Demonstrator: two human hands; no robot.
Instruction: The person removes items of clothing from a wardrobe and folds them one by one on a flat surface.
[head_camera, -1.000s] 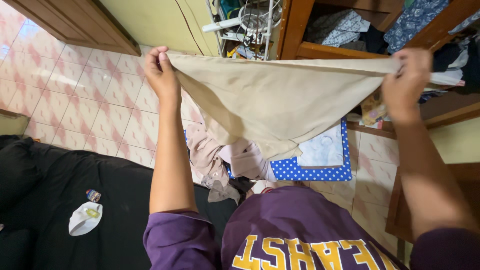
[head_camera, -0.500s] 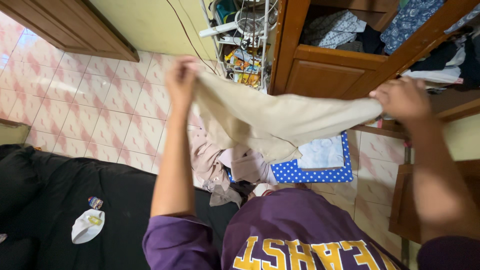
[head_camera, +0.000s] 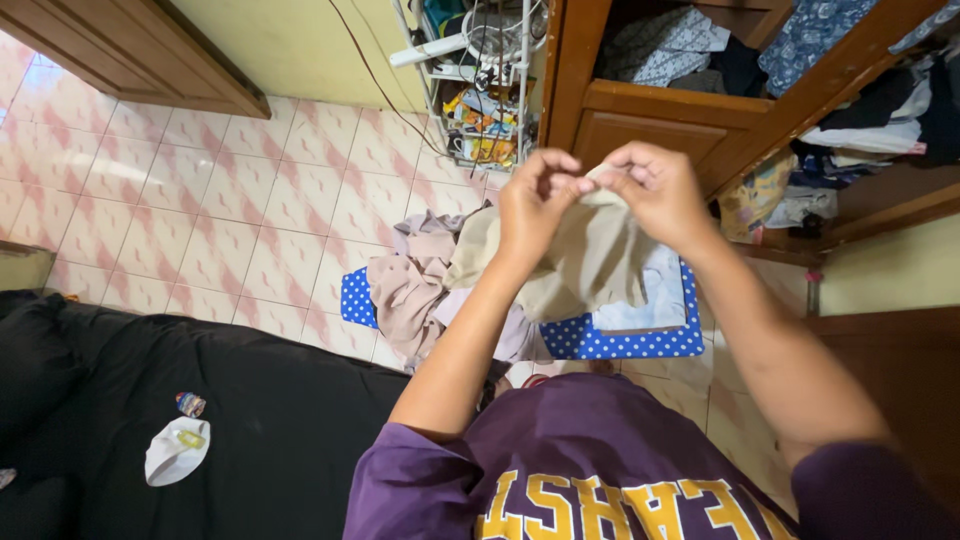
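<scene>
I see both hands raised in front of the chest and brought close together, almost knuckle to knuckle. My left hand (head_camera: 535, 200) is closed, its fingers curled and pinching the top edge of a beige woven cloth (head_camera: 580, 260). My right hand (head_camera: 655, 195) is closed too, thumb and fingers gripping the same top edge just beside the left. The beige cloth hangs down from both grips in loose folds, bunched between the wrists, its lower end dangling above the pile on the floor.

Directly under the cloth sits a blue laundry basket with white dots (head_camera: 625, 345), with a pale blue-white garment (head_camera: 655, 295) lying in it. To the left of the basket, a heap of pinkish-beige clothes (head_camera: 410, 290) spills onto the pink-and-white tiled floor (head_camera: 200, 200). I wear a purple shirt with yellow lettering (head_camera: 600, 460), low in view. At lower left lies a black mattress (head_camera: 200, 440), with a small white pouch (head_camera: 175, 452) and a tiny colourful object (head_camera: 190, 404) near it. Ahead stands a white wire rack of clutter (head_camera: 480, 90), beside an open wooden wardrobe (head_camera: 640, 115) stuffed with folded fabrics
</scene>
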